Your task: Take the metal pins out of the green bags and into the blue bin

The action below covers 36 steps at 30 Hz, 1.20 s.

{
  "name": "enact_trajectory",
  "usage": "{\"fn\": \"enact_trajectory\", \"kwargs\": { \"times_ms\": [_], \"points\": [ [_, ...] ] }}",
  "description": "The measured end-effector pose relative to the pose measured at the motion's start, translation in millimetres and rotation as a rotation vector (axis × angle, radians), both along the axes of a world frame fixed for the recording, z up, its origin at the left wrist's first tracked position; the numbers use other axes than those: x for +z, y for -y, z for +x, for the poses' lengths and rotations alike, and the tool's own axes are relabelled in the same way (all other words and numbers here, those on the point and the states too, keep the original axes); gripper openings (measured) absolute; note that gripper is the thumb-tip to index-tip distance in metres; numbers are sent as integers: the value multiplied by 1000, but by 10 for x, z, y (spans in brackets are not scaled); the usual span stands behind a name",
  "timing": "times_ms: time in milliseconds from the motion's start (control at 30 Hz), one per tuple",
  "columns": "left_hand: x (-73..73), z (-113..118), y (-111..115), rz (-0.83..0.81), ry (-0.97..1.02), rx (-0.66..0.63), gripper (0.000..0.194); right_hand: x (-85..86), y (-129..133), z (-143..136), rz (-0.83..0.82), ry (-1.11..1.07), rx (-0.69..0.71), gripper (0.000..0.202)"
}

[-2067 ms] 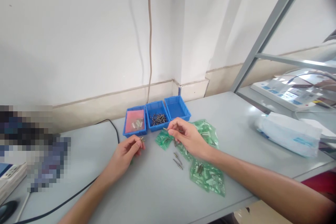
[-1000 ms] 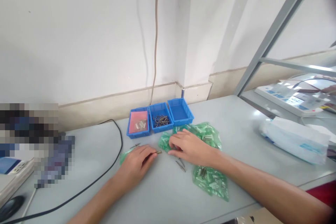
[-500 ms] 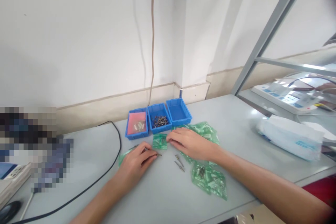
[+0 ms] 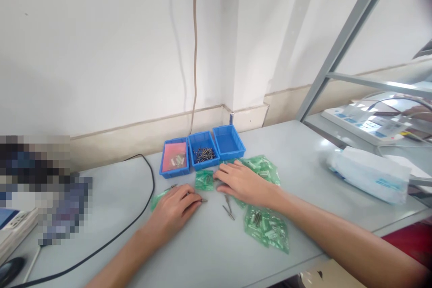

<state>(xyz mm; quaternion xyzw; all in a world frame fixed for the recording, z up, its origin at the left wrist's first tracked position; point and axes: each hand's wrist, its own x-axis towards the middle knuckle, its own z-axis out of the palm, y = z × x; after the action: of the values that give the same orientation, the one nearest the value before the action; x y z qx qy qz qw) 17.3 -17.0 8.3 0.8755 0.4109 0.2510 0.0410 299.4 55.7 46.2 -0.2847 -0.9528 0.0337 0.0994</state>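
Note:
My left hand is closed on a small metal pin, whose tip sticks out past the fingertips. Under its far side lies a green bag with another pin. My right hand reaches over green plastic bags, its fingertips at the edge of a small green packet; whether they grip anything is hidden. Two loose metal pins lie on the table between the hands. A green bag with metal pieces rests below my right wrist.
Three blue trays stand at the back: one with a pink sheet, one with many pins, one bare. A black cable curves at left. A white package lies right, near a metal frame.
My right hand's fingers have spread a little and its thumb has moved down by the loose pins. My left hand is nearly still. The view has shifted slightly.

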Motion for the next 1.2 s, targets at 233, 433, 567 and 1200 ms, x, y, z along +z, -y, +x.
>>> {"fn": "enact_trajectory", "kwargs": {
  "times_ms": [233,433,567,1200],
  "points": [
    [105,74,48,-5,-72,-59,18,-65,11,-45,-34,-38,0,16],
    [76,-34,-14,140,-101,3,20,-26,51,-69,-164,-154,-48,8],
    [127,-230,-72,361,-271,115,19,-29,58,-61,-181,-260,-106,7],
    [99,-395,-145,338,-435,227,35,-31,83,-78,-187,-298,-128,10]
  ]
}}
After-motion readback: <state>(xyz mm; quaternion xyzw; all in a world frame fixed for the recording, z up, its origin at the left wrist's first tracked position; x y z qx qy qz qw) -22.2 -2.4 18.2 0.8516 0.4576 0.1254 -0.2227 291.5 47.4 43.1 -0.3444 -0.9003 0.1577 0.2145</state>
